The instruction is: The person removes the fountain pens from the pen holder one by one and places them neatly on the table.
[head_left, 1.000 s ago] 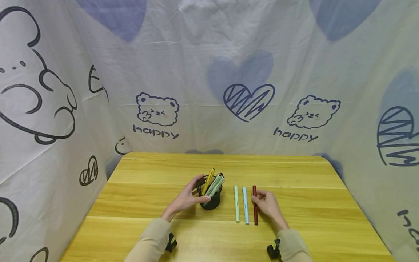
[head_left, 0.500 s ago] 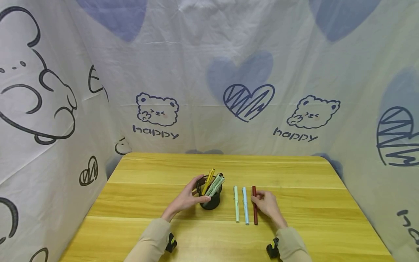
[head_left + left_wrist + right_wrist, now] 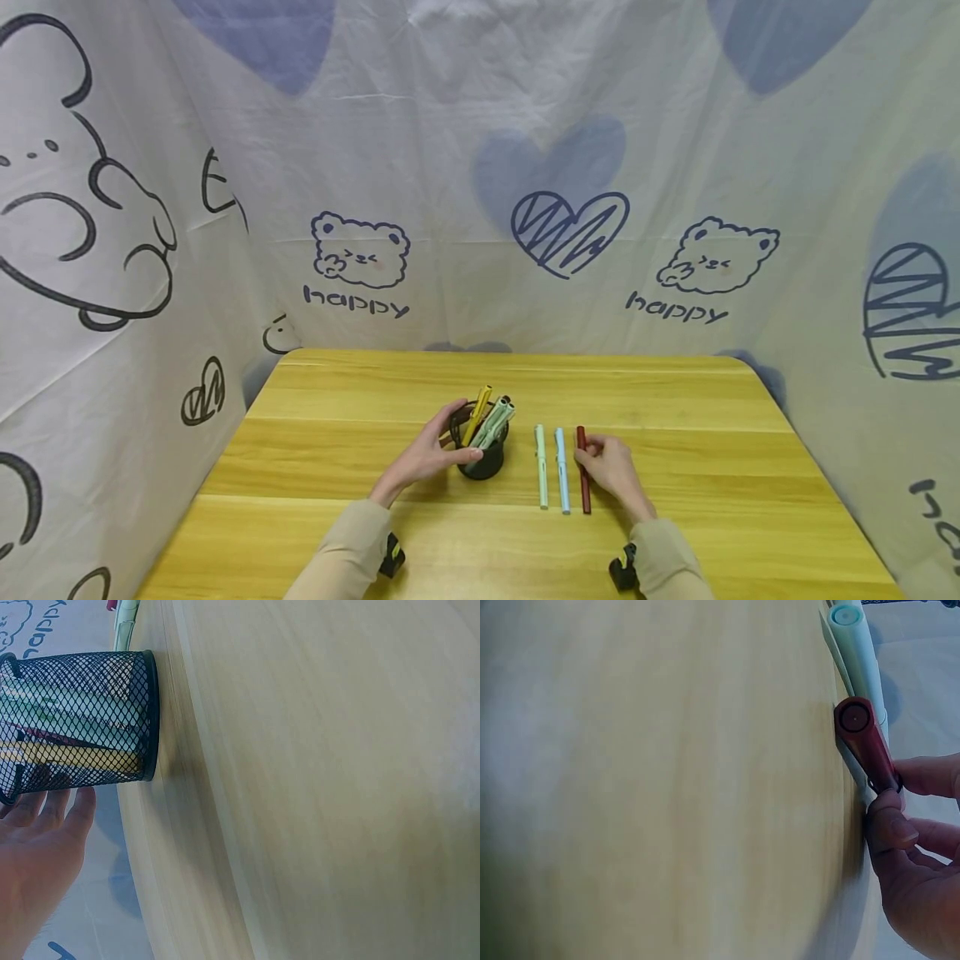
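A black mesh pen holder (image 3: 480, 468) stands upright on the table, with a yellow pen (image 3: 477, 417) and pale green pens (image 3: 495, 423) leaning in it. My left hand (image 3: 429, 454) holds it from the left, thumb across the front and fingers behind; in the left wrist view those fingers (image 3: 79, 814) lie against the mesh. To the right, my right hand (image 3: 611, 465) pinches a dark red pen (image 3: 585, 492) between thumb and fingers, the pen lying lengthwise near the tabletop. In the right wrist view the red pen (image 3: 870, 742) points its end at the camera.
Between the holder and the red pen, a light green pen (image 3: 542, 468) and a light blue pen (image 3: 562, 472) lie side by side on the wooden table (image 3: 337, 400). A printed cloth (image 3: 450, 167) hangs behind and along both sides.
The right hand and the upper end of the red pen have shifted very slightly left. The left hand and pen holder stay in place.
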Action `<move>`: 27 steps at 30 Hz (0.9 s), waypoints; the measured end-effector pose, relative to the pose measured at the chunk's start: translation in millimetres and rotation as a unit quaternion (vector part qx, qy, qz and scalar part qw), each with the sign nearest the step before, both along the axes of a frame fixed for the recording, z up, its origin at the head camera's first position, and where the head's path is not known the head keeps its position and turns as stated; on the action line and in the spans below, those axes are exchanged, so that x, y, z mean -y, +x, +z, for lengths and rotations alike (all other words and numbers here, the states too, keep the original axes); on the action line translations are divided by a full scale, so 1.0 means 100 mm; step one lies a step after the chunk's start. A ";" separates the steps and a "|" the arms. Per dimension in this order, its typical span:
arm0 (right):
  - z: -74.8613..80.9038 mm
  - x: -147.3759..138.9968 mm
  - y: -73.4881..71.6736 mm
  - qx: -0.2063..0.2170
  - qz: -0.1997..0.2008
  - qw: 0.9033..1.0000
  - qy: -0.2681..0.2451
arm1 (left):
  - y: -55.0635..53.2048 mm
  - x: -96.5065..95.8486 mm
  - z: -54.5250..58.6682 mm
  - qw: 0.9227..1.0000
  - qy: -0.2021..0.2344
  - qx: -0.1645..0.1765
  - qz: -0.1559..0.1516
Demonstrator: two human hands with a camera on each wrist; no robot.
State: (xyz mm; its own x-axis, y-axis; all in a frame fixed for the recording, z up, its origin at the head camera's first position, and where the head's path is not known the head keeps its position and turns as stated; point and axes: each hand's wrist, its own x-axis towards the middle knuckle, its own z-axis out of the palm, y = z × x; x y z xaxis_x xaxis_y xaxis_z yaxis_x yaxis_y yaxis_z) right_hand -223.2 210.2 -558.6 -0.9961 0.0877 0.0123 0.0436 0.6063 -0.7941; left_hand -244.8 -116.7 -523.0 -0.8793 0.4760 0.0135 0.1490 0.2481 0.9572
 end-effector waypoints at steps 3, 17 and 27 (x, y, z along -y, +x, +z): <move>0.02 0.00 0.00 0.009 0.000 1.000 0.004 | 0.00 0.00 0.00 1.000 -0.001 -0.001 0.001; 0.07 0.01 0.01 0.026 0.008 1.000 0.012 | 0.00 -0.01 0.00 1.000 -0.001 -0.005 0.003; 0.09 0.01 0.01 0.031 0.011 0.999 0.018 | 0.00 -0.01 -0.01 1.000 -0.004 -0.003 0.005</move>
State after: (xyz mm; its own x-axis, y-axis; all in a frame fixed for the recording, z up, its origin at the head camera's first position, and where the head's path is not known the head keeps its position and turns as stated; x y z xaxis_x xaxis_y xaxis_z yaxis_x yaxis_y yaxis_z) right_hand -221.9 208.7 -549.7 -0.9967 0.0665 -0.0458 0.0777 0.6354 -0.7683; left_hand -244.9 -116.2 -524.3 -0.8839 0.4675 0.0160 0.1530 0.2566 0.9543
